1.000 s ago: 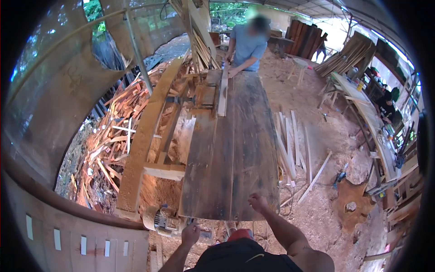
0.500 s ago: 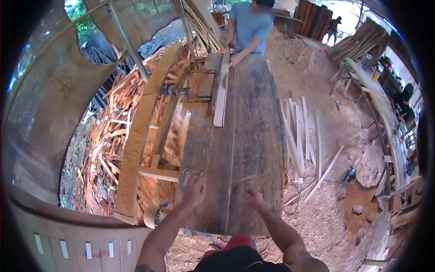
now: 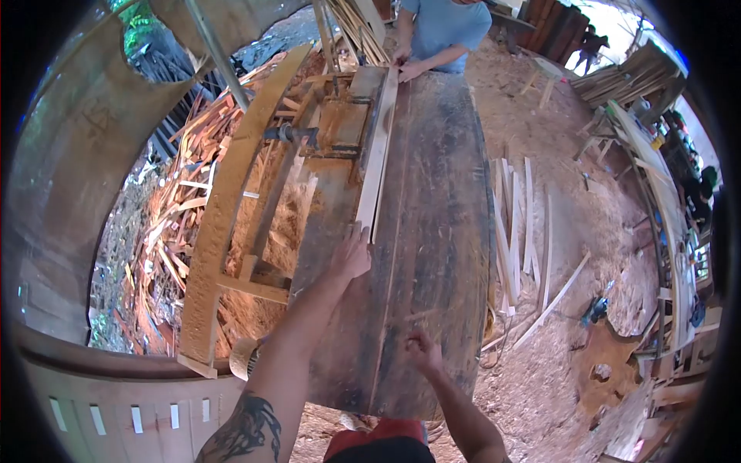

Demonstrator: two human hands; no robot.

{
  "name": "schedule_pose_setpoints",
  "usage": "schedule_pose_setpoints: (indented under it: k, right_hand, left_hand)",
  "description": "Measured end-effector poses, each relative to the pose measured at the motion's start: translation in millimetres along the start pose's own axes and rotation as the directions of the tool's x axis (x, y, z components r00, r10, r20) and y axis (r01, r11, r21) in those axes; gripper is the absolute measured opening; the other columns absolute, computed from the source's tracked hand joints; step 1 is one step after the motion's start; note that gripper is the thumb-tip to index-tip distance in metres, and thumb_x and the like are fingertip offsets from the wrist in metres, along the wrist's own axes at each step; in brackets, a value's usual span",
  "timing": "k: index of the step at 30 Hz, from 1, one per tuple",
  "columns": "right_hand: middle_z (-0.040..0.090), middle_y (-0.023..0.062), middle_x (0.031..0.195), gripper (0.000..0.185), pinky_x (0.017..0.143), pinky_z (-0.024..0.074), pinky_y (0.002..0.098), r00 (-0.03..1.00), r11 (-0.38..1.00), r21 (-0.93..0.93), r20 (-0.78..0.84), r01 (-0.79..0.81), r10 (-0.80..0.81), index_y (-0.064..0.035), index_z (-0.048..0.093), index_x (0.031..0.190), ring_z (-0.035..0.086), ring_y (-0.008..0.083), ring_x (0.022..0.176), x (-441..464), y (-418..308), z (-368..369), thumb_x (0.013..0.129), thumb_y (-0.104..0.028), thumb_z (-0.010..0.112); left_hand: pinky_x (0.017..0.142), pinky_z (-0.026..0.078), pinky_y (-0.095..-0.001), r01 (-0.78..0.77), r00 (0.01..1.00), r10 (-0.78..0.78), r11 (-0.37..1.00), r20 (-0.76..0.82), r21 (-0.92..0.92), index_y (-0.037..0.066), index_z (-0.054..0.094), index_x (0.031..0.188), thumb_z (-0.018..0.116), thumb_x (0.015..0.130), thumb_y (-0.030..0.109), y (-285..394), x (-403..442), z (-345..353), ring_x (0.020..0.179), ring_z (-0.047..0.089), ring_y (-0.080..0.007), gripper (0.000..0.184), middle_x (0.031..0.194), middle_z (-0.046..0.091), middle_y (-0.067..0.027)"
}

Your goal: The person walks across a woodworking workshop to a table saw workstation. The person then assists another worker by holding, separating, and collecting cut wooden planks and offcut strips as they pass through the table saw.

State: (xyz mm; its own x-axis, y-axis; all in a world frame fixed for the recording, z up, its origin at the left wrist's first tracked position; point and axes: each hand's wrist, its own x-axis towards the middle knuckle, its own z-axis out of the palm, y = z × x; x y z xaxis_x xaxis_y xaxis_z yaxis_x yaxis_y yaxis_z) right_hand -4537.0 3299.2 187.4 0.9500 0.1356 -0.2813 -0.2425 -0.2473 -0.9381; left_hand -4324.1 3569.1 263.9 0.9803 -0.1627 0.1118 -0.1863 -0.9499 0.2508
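A long pale wooden strip (image 3: 376,170) lies lengthwise on the dark worn table (image 3: 440,231), beside the metal-framed opening at its left side. My left hand (image 3: 353,253) reaches forward, its fingers closed over the near end of the strip. Lower on the table, my right hand (image 3: 423,353) hovers or rests with fingers curled in and nothing visible in them. A thin wood sliver (image 3: 421,315) lies just beyond it. At the far end, a person in a blue shirt (image 3: 444,35) has both hands (image 3: 409,69) at the strip's other end.
A thick wooden beam (image 3: 231,193) runs along the left, with a heap of offcuts (image 3: 177,224) behind it. Several pale strips (image 3: 517,231) lie on the sawdust-covered floor to the right. A slab with a hole (image 3: 606,366) is farther right, before a long bench (image 3: 656,177).
The strip has come nearer to me along the table. My left hand has moved forward and right from the bare tabletop onto its end. My right hand stays low, still curled.
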Motion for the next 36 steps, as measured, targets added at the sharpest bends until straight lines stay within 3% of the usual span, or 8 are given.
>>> schedule_pose_setpoints:
  k: [7, 10, 13, 16, 18, 23, 27, 36]
  right_hand:
    - [0.066, 0.0052, 0.091, 0.018, 0.071, 0.0527, 0.0282, 0.991, 0.983, 0.120, 0.027, -0.136, 0.133, -0.0023, 0.059, 0.108, 0.065, 0.0127, 0.084, 11.5, -24.3, -10.7, 0.091, -0.007, 0.053]
    - [0.067, 0.0054, 0.090, 0.019, 0.070, 0.0528, 0.0291, 0.999, 0.999, 0.024, -0.042, -0.022, 0.023, -0.0020, 0.060, 0.107, 0.065, 0.0116, 0.082, 28.7, -54.3, -12.8, 0.091, -0.012, 0.055]
    - [0.069, 0.0089, 0.085, 0.023, 0.070, 0.0528, 0.0309, 0.993, 0.993, -0.020, -0.018, -0.120, 0.119, -0.0036, 0.061, 0.107, 0.067, 0.0148, 0.078, 66.3, -81.5, -12.3, 0.090, -0.019, 0.057]
    - [0.069, 0.0148, 0.084, 0.028, 0.071, 0.0533, 0.0341, 0.984, 0.968, -0.230, -0.125, 0.098, -0.129, -0.0062, 0.062, 0.109, 0.069, 0.0249, 0.079, 128.2, -84.4, 2.3, 0.088, -0.025, 0.059]
    - [0.068, 0.0189, 0.085, 0.030, 0.073, 0.0537, 0.0392, 0.989, 0.961, -0.276, -0.147, -0.013, -0.029, -0.0092, 0.062, 0.110, 0.068, 0.0341, 0.083, 166.5, -110.3, 12.5, 0.086, -0.027, 0.060]
    - [0.068, 0.0187, 0.097, 0.048, 0.083, 0.0516, 0.0443, 0.959, 0.860, -0.487, -0.141, 0.149, -0.246, -0.0056, 0.055, 0.121, 0.065, 0.0380, 0.093, 253.0, -88.1, 51.5, 0.081, -0.032, 0.063]
    - [0.064, 0.0216, 0.108, 0.063, 0.088, 0.0499, 0.0443, 0.983, 0.832, -0.544, -0.067, 0.108, -0.172, -0.0015, 0.049, 0.127, 0.063, 0.0381, 0.101, 257.4, -102.2, 62.4, 0.077, -0.036, 0.067]
    - [0.059, 0.0281, 0.114, 0.070, 0.091, 0.0489, 0.0464, 0.998, 0.797, -0.604, -0.052, -0.005, -0.033, -0.0015, 0.042, 0.132, 0.059, 0.0430, 0.106, 227.4, -122.3, 80.6, 0.071, -0.027, 0.065]
  left_hand:
    - [0.111, 0.026, -0.0531, 0.034, 0.980, -0.059, 0.990, 0.188, 0.135, 0.007, 0.036, 0.143, 0.061, 0.077, 0.020, 3.0, 12.6, 10.9, 0.137, 0.027, -0.0428, 0.072, 0.149, 0.027, -0.0242]
    - [0.111, 0.025, -0.0553, 0.021, 0.989, -0.035, 0.995, 0.145, 0.098, 0.011, 0.036, 0.144, 0.059, 0.079, 0.022, -3.6, -1.3, 28.8, 0.136, 0.028, -0.0434, 0.070, 0.149, 0.026, -0.0243]
    - [0.109, 0.026, -0.0563, 0.043, 0.985, -0.054, 0.997, 0.164, 0.068, 0.016, 0.038, 0.144, 0.060, 0.079, 0.023, -5.4, -6.4, 23.9, 0.134, 0.030, -0.0431, 0.069, 0.149, 0.026, -0.0240]
    - [0.108, 0.028, -0.0566, 0.055, 0.977, -0.068, 0.996, 0.202, 0.070, 0.021, 0.043, 0.142, 0.061, 0.078, 0.023, -3.8, 1.5, 14.3, 0.132, 0.033, -0.0428, 0.066, 0.148, 0.028, -0.0235]
    - [0.107, 0.030, -0.0563, 0.070, 0.959, -0.092, 0.993, 0.268, 0.093, 0.023, 0.046, 0.140, 0.062, 0.078, 0.024, 6.0, -0.2, -3.1, 0.131, 0.035, -0.0425, 0.064, 0.147, 0.031, -0.0231]
    - [0.103, 0.035, -0.0540, 0.010, 0.964, -0.031, 0.997, 0.265, 0.081, 0.028, 0.047, 0.139, 0.062, 0.080, 0.028, 9.8, -29.6, -15.3, 0.125, 0.040, -0.0418, 0.061, 0.140, 0.038, -0.0224]
    - [0.101, 0.037, -0.0529, 0.000, 0.953, -0.031, 0.995, 0.302, 0.103, 0.030, 0.046, 0.140, 0.061, 0.080, 0.028, 15.0, -51.3, -19.5, 0.120, 0.044, -0.0418, 0.062, 0.133, 0.042, -0.0223]
    - [0.086, 0.046, -0.0522, 0.024, 0.982, -0.042, 0.995, 0.185, 0.096, 0.013, 0.050, 0.130, 0.062, 0.080, 0.030, 25.2, -79.1, -18.5, 0.104, 0.054, -0.0390, 0.054, 0.112, 0.047, -0.0188]
